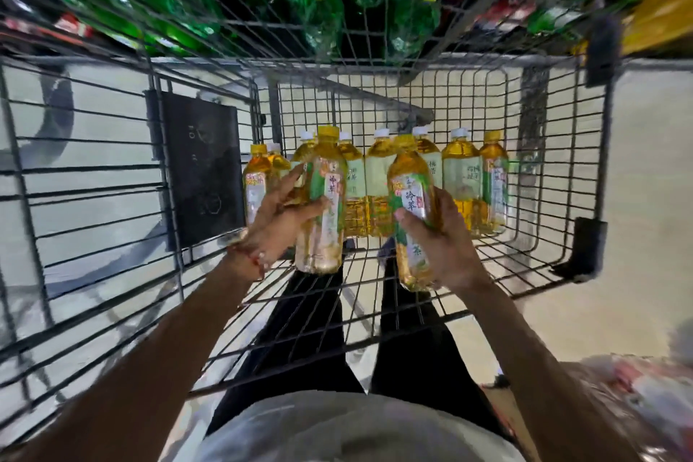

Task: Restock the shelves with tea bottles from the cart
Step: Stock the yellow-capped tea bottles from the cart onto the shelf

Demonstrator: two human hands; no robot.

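- Pale floor shows through our wire cart [487, 60]; blurred green bottles [322, 19] sit beyond it.
- Our left hand [277, 221] grips one tea bottle [324, 199] and our right hand [446, 248] a second tea bottle [412, 206], both above the cart. Their labels read "冷萃"; the tea is amber, the caps yellow.
- A row of bottles [461, 176] stands at the cart's far wall.

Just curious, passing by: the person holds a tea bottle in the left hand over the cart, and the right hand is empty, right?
Not quite: the right hand grips a second tea bottle. The left hand holds the first tea bottle over the cart. The head view shows both.
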